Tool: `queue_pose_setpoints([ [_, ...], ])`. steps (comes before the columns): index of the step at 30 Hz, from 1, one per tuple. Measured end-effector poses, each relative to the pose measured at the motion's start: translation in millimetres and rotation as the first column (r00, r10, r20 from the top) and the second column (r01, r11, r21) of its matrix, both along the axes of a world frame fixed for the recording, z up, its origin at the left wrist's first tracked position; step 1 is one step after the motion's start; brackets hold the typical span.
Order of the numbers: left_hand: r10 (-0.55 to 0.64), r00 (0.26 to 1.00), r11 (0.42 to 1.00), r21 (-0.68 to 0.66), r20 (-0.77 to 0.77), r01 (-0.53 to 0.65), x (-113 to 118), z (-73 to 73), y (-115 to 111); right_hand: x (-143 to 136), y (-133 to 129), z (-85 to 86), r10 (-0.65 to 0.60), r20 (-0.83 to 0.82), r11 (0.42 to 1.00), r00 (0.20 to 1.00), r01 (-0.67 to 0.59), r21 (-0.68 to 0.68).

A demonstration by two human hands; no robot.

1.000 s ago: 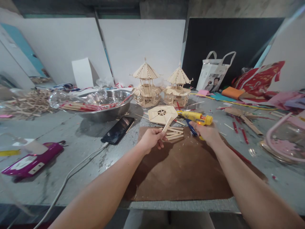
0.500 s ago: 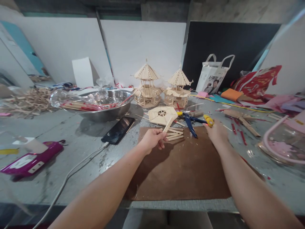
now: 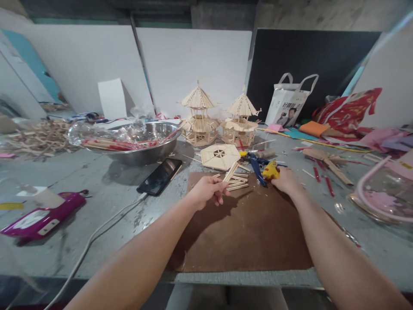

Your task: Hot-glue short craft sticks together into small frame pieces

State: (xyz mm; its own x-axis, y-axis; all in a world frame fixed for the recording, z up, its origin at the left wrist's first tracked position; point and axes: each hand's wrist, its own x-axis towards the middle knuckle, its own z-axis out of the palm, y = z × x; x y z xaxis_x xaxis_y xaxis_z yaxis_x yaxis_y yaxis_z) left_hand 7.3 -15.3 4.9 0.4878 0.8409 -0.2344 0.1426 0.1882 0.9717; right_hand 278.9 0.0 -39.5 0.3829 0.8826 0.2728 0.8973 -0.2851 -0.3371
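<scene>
My left hand [image 3: 211, 191] is closed in a pinch on a few thin wooden sticks [image 3: 231, 172], which point up and away. Several more wooden sticks [image 3: 238, 186] lie just beyond it on the brown board [image 3: 248, 232]. To the right, my right hand [image 3: 285, 180] has its fingers round a yellow-and-blue tool [image 3: 271, 170]; its exact kind is unclear. Beside that lies a blue-handled tool [image 3: 257, 168], partly overlapped. A flat octagonal stick panel [image 3: 209, 157] with an open pattern at its centre rests behind the loose sticks.
Two stick-built pagoda models [image 3: 199, 103] stand at the back. A steel bowl [image 3: 161, 148] with plastic-wrapped sticks, a phone [image 3: 159, 175] on a white cable and a purple device [image 3: 45, 215] are on the left. Scraps, a white bag [image 3: 285, 103] and a pink-rimmed container [image 3: 383, 193] occupy the right.
My right hand has moved slightly left and closed round the yellow-and-blue tool, whose yellow part has shifted left and turned. My left hand has barely moved with its sticks.
</scene>
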Motion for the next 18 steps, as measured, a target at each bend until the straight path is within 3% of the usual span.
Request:
queue_pose_setpoints([
  [3, -0.016, 1.0, 0.999, -0.04, 0.02, 0.016, -1.3, 1.2, 0.1, -13.8, -6.7, 12.4, -0.02, 0.013, 0.99, 1.0, 0.018, 0.136],
  [5, -0.029, 0.999, 0.997, -0.064, 0.028, 0.031, -2.1, 1.6, 0.2, -29.8, -12.3, 21.9, 0.176, -0.148, 0.947, 0.973, -0.126, 0.295],
  [6, -0.038, 0.999, 0.996, -0.076, 0.03, 0.04, -2.4, 1.5, 0.2, -39.1, -15.2, 25.8, 0.313, -0.282, 0.916, 0.907, -0.209, 0.343],
  [8, -0.062, 0.997, 0.993, -0.098, 0.036, 0.066, -2.8, 0.9, 0.3, -57.5, -21.1, 30.9, 0.513, -0.553, 0.854, 0.657, -0.33, 0.401],
  [10, -0.087, 0.995, 0.989, -0.113, 0.05, 0.092, -2.8, -0.1, 0.3, -72.5, -26.7, 33.1, 0.545, -0.731, 0.832, 0.411, -0.374, 0.41],
  [12, -0.109, 0.992, 0.986, -0.12, 0.066, 0.117, -2.6, -0.9, 0.0, -81.7, -31.4, 33.8, 0.516, -0.825, 0.82, 0.23, -0.412, 0.397],
  [15, -0.134, 0.989, 0.98, -0.141, 0.06, 0.141, -2.4, -0.9, -0.4, -86.0, -35.4, 34.7, 0.498, -0.861, 0.799, 0.103, -0.44, 0.41],
  [18, -0.14, 0.989, 0.974, -0.172, 0.05, 0.147, -2.1, 0.4, -0.8, -86.3, -36.1, 35.5, 0.504, -0.858, 0.798, 0.103, -0.435, 0.416],
])
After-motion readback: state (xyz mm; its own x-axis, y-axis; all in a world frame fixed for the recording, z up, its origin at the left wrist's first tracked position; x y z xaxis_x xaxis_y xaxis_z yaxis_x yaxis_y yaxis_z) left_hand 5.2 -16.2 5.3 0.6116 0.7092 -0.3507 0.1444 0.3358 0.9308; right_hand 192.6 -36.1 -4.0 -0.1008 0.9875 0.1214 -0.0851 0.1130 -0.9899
